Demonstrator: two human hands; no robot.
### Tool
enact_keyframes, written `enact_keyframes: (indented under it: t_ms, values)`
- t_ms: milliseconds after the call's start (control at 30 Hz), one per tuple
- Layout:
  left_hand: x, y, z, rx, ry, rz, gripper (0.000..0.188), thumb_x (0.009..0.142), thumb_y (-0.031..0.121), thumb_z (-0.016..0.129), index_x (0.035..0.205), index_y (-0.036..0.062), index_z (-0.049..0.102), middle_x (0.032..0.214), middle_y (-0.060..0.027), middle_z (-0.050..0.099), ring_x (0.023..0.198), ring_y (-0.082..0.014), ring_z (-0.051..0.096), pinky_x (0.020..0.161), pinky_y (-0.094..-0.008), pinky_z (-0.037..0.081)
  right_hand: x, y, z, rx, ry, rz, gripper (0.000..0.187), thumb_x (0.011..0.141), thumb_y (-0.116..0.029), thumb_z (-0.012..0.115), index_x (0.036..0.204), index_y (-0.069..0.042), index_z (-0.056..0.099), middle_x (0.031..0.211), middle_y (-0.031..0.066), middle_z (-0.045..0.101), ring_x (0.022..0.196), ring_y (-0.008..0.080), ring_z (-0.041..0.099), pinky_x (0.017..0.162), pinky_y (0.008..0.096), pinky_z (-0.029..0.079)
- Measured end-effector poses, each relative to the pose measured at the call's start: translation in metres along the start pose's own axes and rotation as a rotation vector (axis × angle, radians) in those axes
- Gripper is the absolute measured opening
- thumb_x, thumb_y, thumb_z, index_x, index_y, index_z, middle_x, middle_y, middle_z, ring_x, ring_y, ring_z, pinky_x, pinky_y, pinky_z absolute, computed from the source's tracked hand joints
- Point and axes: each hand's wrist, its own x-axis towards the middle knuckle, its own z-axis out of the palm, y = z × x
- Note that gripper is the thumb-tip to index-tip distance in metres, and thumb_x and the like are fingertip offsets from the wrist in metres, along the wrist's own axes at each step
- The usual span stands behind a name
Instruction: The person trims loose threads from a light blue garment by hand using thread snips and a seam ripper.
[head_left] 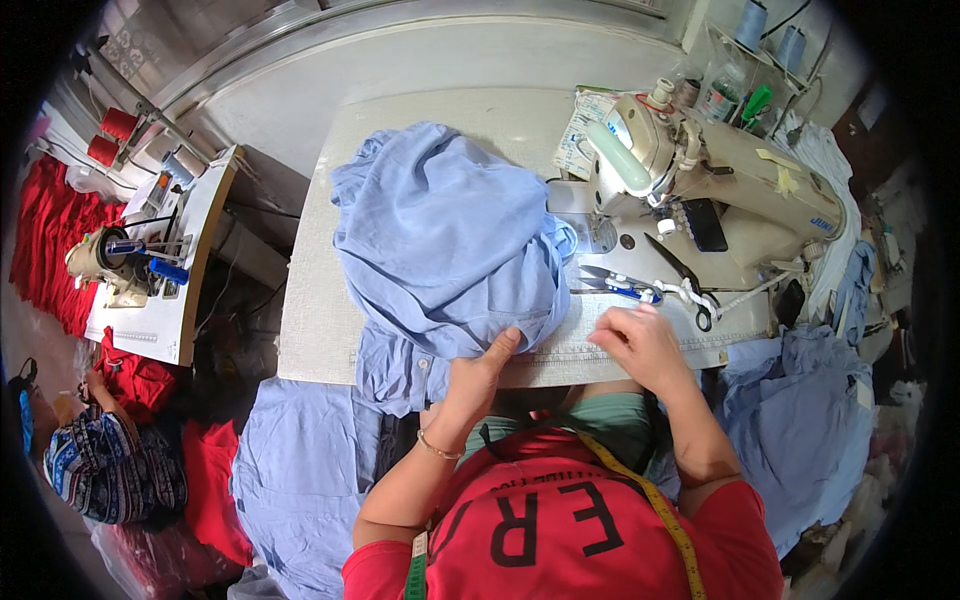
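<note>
Blue woven cloth, soft and deeply creased, formed the main mass of the head view: a light blue garment [445, 240] lay heaped on the pale, finely textured sewing table [320, 300], its lower edge spilling over the near rim toward the person's lap. The left hand [480, 370] rested against that near hem, thumb raised onto the fabric and the other fingers tucked beneath it, so that the grip appeared to be a loose pinch on the cloth. The right hand [640, 345] lay on the table edge just right of the heap, fingers curled together and pointed toward the machine; whether anything was caught between the fingertips could not be told.

Beyond the right hand stood a cream, boxy sewing machine [730, 190] with a smooth enamelled body. Blue-handled thread snips [625, 288] and dark, long-bladed scissors [685, 280] lay on the machine bed, close to the right hand but apart from it. A yellow tape measure [660, 510] hung over the person's red shirt [570, 530].

More blue cloth [800, 420] was piled at the right, its extent cut off by the dark rim. At the left, a second machine table [160, 270] carried red thread cones [110, 135], and red fabric [50, 240] faded into the curved edge, with details there too small to resolve.
</note>
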Motion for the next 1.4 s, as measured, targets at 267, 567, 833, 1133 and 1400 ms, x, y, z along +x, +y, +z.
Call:
enact_keyframes:
  t_ms: [267,567,833,1133,1400]
  values:
    - [0.002,0.001,-0.002,0.412,-0.013,0.199,0.022,0.086,0.017,0.064,0.100,-0.0011,0.064,0.090,-0.0056,0.065,0.080,-0.0148,0.058,0.072,-0.0275,0.046,0.042,-0.033,0.045,0.068,0.260,-0.389,0.019,0.074,-0.011,0.066,0.091,-0.008,0.060,0.086,0.0053,0.056,0.075,0.0237,0.056,0.068,0.0337,0.042]
    - [0.003,0.008,0.002,0.634,0.028,0.362,0.017,0.086,0.012,0.062,0.094,-0.0026,0.064,0.080,-0.0058,0.065,0.071,-0.0151,0.058,0.064,-0.0289,0.046,0.041,-0.043,0.060,0.376,0.152,-0.276,0.007,0.083,-0.005,0.055,0.086,-0.004,0.049,0.082,0.0074,0.048,0.071,0.0251,0.052,0.067,0.0328,0.042]
    - [0.009,-0.003,-0.010,0.349,0.059,0.151,0.016,0.086,0.016,0.065,0.090,0.0000,0.064,0.079,-0.0029,0.062,0.070,-0.0117,0.056,0.063,-0.0269,0.046,0.014,-0.035,0.051,0.889,-0.110,-0.112,0.008,0.093,-0.009,0.047,0.089,-0.003,0.046,0.085,0.0050,0.048,0.075,0.0152,0.049,0.072,0.0286,0.043]
    - [0.002,0.011,-0.003,-0.033,-0.046,-0.049,0.022,0.087,0.009,0.060,0.107,0.0021,0.057,0.100,-0.0055,0.061,0.086,-0.0161,0.059,0.075,-0.0307,0.050,0.022,-0.029,0.035,0.485,0.005,0.008,0.011,0.090,-0.012,0.053,0.091,-0.002,0.048,0.078,0.0086,0.055,0.073,0.0216,0.056,0.072,0.0308,0.043]
    - [0.004,0.003,-0.002,0.023,-0.067,0.054,0.017,0.087,0.016,0.064,0.099,0.0046,0.060,0.087,-0.0002,0.060,0.074,-0.0097,0.054,0.067,-0.0239,0.044,0.034,-0.020,0.031,-0.016,0.156,-0.327,0.011,0.080,-0.012,0.061,0.087,-0.004,0.056,0.077,0.0104,0.055,0.076,0.0308,0.054,0.071,0.0402,0.041]
